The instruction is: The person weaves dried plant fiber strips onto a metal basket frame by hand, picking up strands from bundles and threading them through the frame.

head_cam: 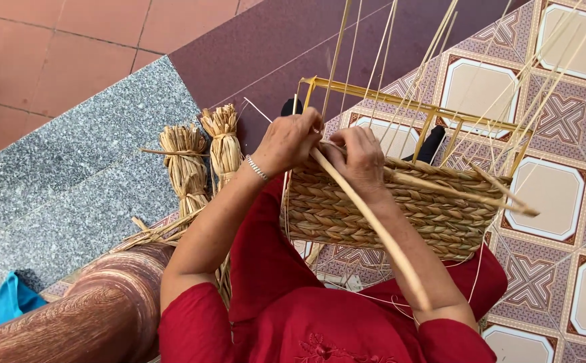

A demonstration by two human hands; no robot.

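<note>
Looking down from the head camera, both hands meet at the top edge of a half-woven basket [400,212] that rests on the lap of a person in red clothing [306,316]. The left hand [287,142], a thin bracelet [257,168] at its wrist, is curled shut over the near corner of the basket's rim, fingers pinching the weaving fibre there. The right hand [359,158] sits just beside it — touching it — and is clenched around a long pale reed strand [373,225] that runs diagonally down along the right forearm. The basket's woven band is plaited from tan straw; above it a yellow rectangular frame [400,101] stands clear, with thin upright stakes [380,60] fanning upward from the weave.

To the left, two tied bundles of dried straw [202,158] lie on the edge of a grey granite step [71,168], well apart from the hands. A polished wooden post [91,316] fills the lower left corner, a scrap of blue cloth [4,302] beside it. Patterned floor tiles [562,202] lie under the basket.
</note>
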